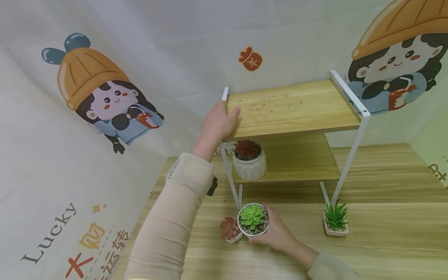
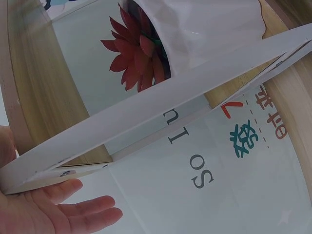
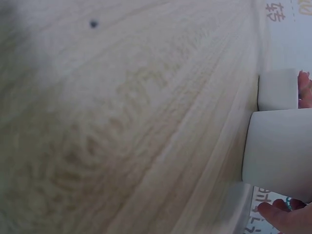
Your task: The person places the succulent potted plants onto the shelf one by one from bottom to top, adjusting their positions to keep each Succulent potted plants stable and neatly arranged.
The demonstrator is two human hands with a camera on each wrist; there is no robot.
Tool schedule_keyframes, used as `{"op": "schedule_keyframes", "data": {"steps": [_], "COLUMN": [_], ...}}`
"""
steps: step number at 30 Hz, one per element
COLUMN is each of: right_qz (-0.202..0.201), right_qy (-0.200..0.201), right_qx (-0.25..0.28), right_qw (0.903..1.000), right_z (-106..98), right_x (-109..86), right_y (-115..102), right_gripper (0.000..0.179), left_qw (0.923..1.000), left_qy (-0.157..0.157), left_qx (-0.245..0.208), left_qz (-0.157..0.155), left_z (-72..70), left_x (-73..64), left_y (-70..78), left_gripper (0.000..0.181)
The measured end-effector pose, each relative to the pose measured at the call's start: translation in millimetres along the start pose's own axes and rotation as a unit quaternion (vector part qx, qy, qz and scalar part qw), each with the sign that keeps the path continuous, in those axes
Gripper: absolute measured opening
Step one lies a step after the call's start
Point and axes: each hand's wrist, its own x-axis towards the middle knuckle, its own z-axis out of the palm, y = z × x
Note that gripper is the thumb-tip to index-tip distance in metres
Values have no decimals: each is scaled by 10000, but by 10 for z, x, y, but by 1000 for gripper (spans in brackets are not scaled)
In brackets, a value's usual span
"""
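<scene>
Pale wood-grain worktop [image 1: 388, 237] carries everything, its soft streaks running sideways. Clock directions are taken from the round pot [image 3: 278, 151], as the head view shows it.

Toward 1 o'clock stands the shelf [image 1: 290, 107], two boards between flat white bars, dark specks on the upper one. The left grip [image 1: 219, 120] rests on its upper left corner, thumb over the board, fingers loosely straight outside the bar — not clasped round it. An uneven push there could rock the frame, I judge.

Big pot [image 1: 250, 166], at 12 o'clock, sits near the lower board's left end; a jolt might send it off. It is white and fluted, with pointed dark red leaves.

Smooth and white, the round pot is held by the right grip [image 1: 274, 233], thumb and fingers narrowed about its side; its base seems to meet the worktop. Tilting could spill the gravel, if loose, round its green rosette [image 1: 252, 216].

Spiky plant [image 1: 336, 219], at 3 o'clock, stands in a squarish white pot. Smallest, the pink plant [image 1: 229, 227] lies just beside at 8 o'clock — a sideways nudge would probably topple it.
</scene>
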Motion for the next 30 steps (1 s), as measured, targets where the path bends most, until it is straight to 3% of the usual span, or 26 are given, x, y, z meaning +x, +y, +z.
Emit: {"op": "schedule_keyframes", "data": {"steps": [17,30], "right_qz": [216,285], "right_qy": [241,296], "right_qx": [521,647], "right_qw": [9981,9971], "right_z": [80,4], "right_x": [-25,-89], "right_y": [48,-8], "right_gripper": [106,104], "left_qw": [10000,9999], "left_qy": [-29,-73], "left_qx": [-69,-100], "left_qz": [-32,-95], "left_z": [1,-3], "left_x": [-7,0], "left_y": [-7,-3], "left_gripper": [64,65]}}
